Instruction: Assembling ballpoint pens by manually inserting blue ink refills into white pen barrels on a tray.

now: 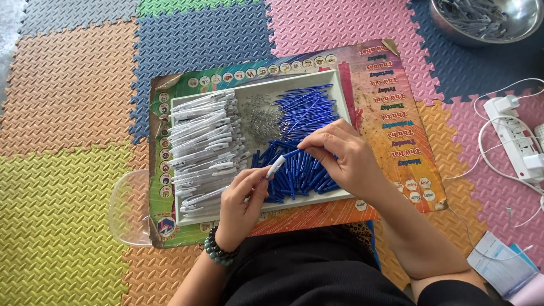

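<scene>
Holding white barrel (pixel 276 166), left hand (pixel 242 199); right hand (pixel 345 157) pinching blue refill (pixel 292 153) | tray (pixel 338 76): barrels, springs, refills

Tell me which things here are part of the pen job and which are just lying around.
In use: left hand holding white pen barrel; right hand on thin blue refill; white tray; pile of small metal springs.

Lying about: white power strip; steel bowl; clear plastic lid.
</scene>
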